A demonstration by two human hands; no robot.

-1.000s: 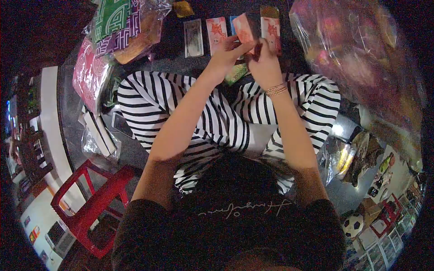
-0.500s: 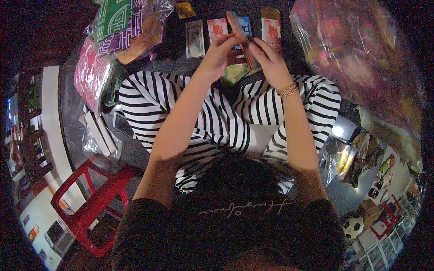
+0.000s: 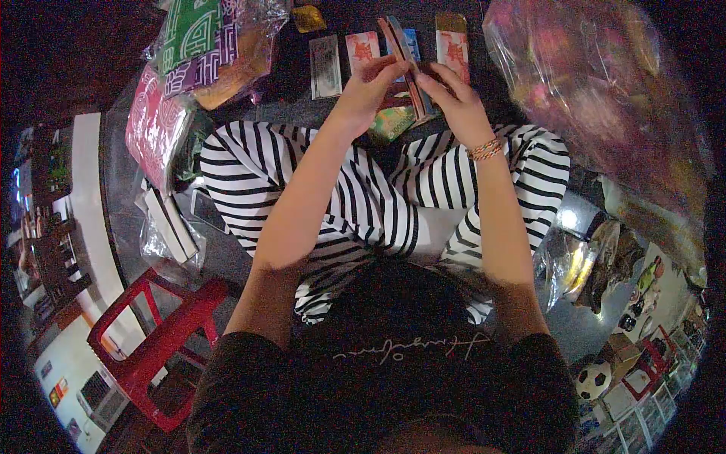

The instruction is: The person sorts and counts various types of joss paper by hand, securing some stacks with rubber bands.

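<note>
Between both hands a thin stack of paper notes [image 3: 414, 91] stands on edge, reddish on one side and bluish-grey on the other. My left hand [image 3: 368, 89] pinches its left side, and my right hand [image 3: 454, 97] has its fingers on the right side. Beyond the hands lie a grey note stack [image 3: 326, 66], a red note stack [image 3: 362, 47], a blue one [image 3: 411, 44] partly behind the held stack, and another red one [image 3: 453, 54]. A green and yellow note [image 3: 392, 123] lies below the hands, partly covered.
Clear plastic bags with green, purple [image 3: 198, 45] and pink packets [image 3: 157, 121] lie at the left. A large plastic bag [image 3: 590, 91] fills the right. A gold piece [image 3: 308, 18] lies at the top. A red stool [image 3: 155, 340] and a football [image 3: 593, 379] stand lower down.
The held stack has turned slightly and its bluish-grey side now shows more. My right hand's fingers have shifted a little along it.
</note>
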